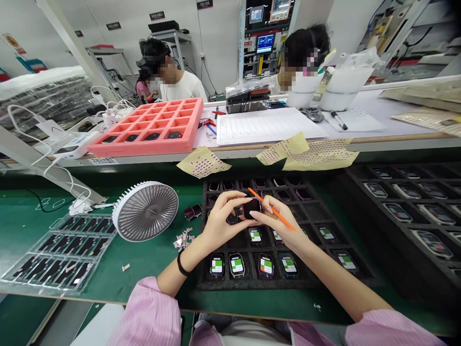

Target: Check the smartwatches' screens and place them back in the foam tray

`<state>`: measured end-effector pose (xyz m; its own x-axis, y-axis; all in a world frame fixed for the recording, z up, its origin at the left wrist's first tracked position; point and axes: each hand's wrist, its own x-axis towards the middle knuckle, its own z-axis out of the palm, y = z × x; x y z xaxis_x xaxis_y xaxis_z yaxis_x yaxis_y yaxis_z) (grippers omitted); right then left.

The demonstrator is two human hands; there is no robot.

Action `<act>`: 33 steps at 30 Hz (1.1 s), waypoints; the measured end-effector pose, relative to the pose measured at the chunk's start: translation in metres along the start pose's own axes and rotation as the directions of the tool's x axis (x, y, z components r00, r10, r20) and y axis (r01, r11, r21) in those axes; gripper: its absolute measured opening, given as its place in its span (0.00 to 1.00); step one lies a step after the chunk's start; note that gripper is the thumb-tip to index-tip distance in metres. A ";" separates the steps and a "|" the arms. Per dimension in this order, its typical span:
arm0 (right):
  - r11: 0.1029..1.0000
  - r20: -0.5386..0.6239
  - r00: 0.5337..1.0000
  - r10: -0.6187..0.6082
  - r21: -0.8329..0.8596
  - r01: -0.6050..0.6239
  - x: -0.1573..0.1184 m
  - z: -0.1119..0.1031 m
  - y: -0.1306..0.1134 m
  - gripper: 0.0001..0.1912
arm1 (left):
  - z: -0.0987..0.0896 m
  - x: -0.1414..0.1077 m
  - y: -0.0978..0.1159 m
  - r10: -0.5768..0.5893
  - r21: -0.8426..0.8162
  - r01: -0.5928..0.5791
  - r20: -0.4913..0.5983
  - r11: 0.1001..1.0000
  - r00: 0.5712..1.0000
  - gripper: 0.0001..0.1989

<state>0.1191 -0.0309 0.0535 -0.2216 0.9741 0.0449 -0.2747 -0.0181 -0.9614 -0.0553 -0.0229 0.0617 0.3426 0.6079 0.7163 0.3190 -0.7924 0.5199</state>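
Smartwatch body (252, 207), dark-faced with a purplish rim, is held up between both hands over the upper middle of a black foam tray (205, 283). The left hand (225, 223) arches its fingers over the body's edge, while the right hand (277, 222) closes on it from the other side and also pinches an orange plastic stick (283, 216) that slants across its fingers. Both grips are pressed together, not spread. The tray's near rows hold labelled watches (236, 265) with green-and-white stickers on their screens, and its far rows hold dark watches (281, 194) without visible stickers. Just to the right, a second black tray (396, 226) carries larger labelled watches in rows. The tray's near edge lies close to the front of the green worktop (154, 274), with the forearms reaching over it. To its left, a small desk fan (146, 211) stands beside a scatter of silvery scraps (183, 239), and further left lies a clear blister tray (59, 254) of black pieces. Beyond, on the raised shelf, a pink foam tray (144, 150) holds four dark watches (152, 136) in its front row, and yellow dotted sheets (203, 162) hang over the shelf's edge.
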 end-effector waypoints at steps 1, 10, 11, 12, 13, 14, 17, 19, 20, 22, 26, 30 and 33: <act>1.000 -0.002 1.000 0.005 0.001 -0.005 0.000 0.000 0.000 0.29 | 0.000 0.000 0.001 -0.005 -0.010 0.005 0.000 1.000 1.000 0.19; 0.997 -0.049 0.999 -0.002 0.082 0.006 -0.003 -0.001 -0.010 0.24 | -0.005 0.002 -0.001 -0.162 -0.185 0.135 -0.142 0.973 0.976 0.21; 0.997 -0.054 0.998 -0.013 0.078 0.017 -0.003 -0.001 -0.012 0.25 | -0.007 0.003 -0.002 -0.174 -0.190 0.137 -0.189 0.972 0.967 0.21; 0.997 -0.052 0.999 -0.016 0.071 0.020 -0.004 0.000 -0.015 0.24 | -0.010 0.004 -0.003 -0.179 -0.190 0.137 -0.225 0.972 0.958 0.21; 0.998 -0.043 0.999 -0.014 0.065 0.017 -0.005 0.002 -0.016 0.24 | -0.012 0.005 -0.004 -0.179 -0.188 0.134 -0.249 0.973 0.952 0.21; 0.998 -0.036 0.999 -0.012 0.059 0.014 -0.006 0.004 -0.018 0.24 | -0.015 0.006 -0.005 -0.177 -0.187 0.130 -0.264 0.974 0.948 0.21; 0.999 -0.033 0.999 -0.022 0.036 0.023 -0.006 0.005 -0.023 0.25 | -0.020 0.008 -0.006 -0.162 -0.188 0.113 -0.275 0.976 0.948 0.20; 0.998 -0.046 0.997 -0.054 -0.016 0.053 -0.005 -0.006 -0.026 0.24 | -0.019 0.007 -0.007 -0.165 -0.179 0.122 -0.254 0.976 0.953 0.21; 0.994 -0.071 0.994 -0.089 -0.069 0.084 -0.005 -0.017 -0.028 0.24 | -0.017 0.007 -0.008 -0.174 -0.174 0.135 -0.234 0.975 0.957 0.21; 0.951 -0.158 0.966 -0.203 -0.268 0.156 -0.002 -0.050 -0.028 0.24 | -0.007 0.008 -0.011 -0.203 -0.177 0.174 -0.165 0.969 0.965 0.20; 0.587 -0.282 0.854 -0.437 -0.809 0.034 0.002 -0.131 -0.013 0.26 | 0.034 0.012 -0.023 -0.210 -0.211 0.221 0.074 0.952 0.975 0.17; 0.482 -0.265 0.894 -0.361 -0.874 -0.064 0.002 -0.175 0.009 0.28 | 0.094 0.023 -0.036 -0.174 -0.194 0.237 0.293 0.952 0.940 0.15; 0.461 -0.282 0.890 -0.357 -0.882 -0.094 -0.001 -0.188 0.016 0.28 | 0.138 0.034 -0.039 -0.182 -0.150 0.250 0.365 0.956 0.913 0.14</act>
<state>0.2912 0.0104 -0.0126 0.1645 0.9374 0.3069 0.7195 0.0988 -0.6874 0.0655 0.0357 0.0014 0.5769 0.7177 0.3900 0.2584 -0.6133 0.7464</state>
